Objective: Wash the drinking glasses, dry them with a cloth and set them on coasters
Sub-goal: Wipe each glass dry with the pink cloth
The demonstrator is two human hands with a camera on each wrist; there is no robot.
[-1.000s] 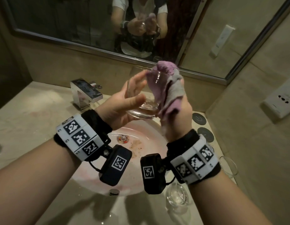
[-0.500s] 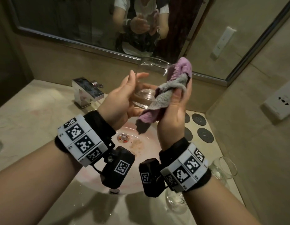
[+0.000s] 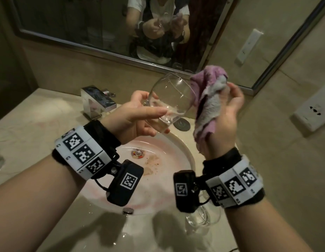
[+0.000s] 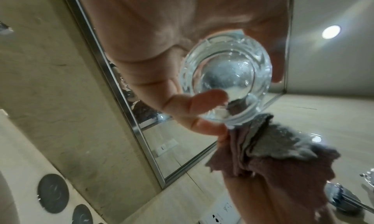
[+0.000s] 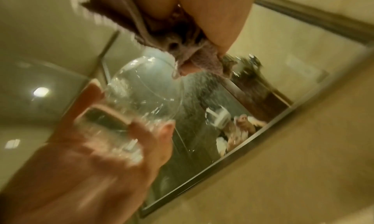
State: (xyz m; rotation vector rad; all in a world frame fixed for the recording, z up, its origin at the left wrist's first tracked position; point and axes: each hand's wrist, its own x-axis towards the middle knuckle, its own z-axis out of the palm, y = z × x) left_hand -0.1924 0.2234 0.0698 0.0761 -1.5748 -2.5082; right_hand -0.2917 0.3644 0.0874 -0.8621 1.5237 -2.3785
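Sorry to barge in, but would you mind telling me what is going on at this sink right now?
A person is drying a drinking glass over the sink. The left hand grips the glass near its base, tilted with its mouth up and away. The right hand holds a bunched pink and grey cloth against the side of the glass. Another glass stands on the counter near the right wrist. Dark round coasters lie on the counter by the mirror, nothing on them yet.
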